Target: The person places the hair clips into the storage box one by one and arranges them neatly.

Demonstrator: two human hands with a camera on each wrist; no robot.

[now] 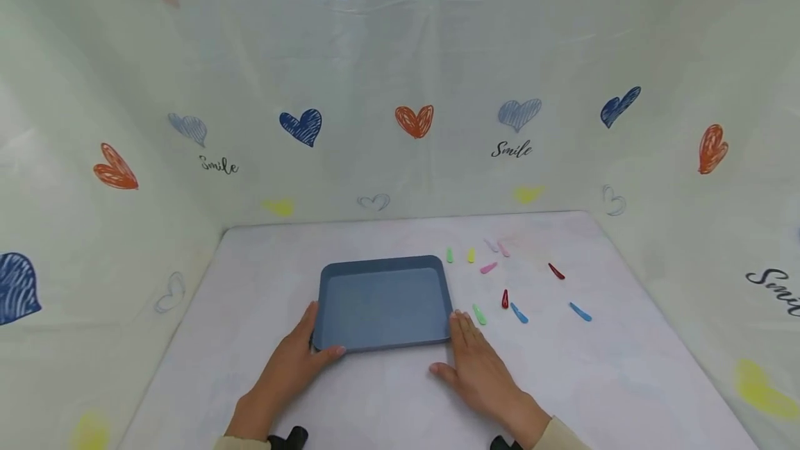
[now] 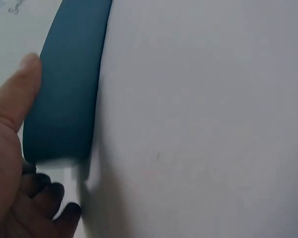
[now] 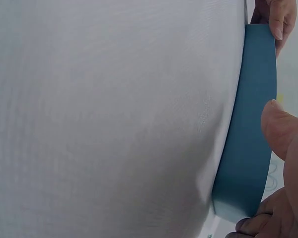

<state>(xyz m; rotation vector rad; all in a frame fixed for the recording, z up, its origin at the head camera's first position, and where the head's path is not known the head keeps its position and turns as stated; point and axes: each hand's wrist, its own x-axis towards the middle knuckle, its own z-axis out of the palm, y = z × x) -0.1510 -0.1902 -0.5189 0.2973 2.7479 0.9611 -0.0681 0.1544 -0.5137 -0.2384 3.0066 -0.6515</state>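
A shallow blue-grey rectangular tray [image 1: 384, 307] with rounded corners lies on the white table. My left hand [image 1: 287, 367] grips its near left corner, fingers along the left side and thumb over the front rim. In the left wrist view, the thumb [image 2: 20, 91] overlaps the upper edge of the tray's wall [image 2: 69, 84]. At the near right corner, my right hand [image 1: 484, 373] touches the tray's side with straight fingers, its thumb held apart from them. The right wrist view shows the tray's front wall [image 3: 251, 99] running between both hands.
Right of the tray lie scattered hair clips, among them a green clip [image 1: 479, 314], a blue clip [image 1: 519, 313], a red clip [image 1: 505, 299], a yellow clip [image 1: 471, 255] and a pink clip [image 1: 489, 267]. Farther right is another blue clip [image 1: 580, 312]. A heart-printed curtain [image 1: 362, 158] surrounds the table.
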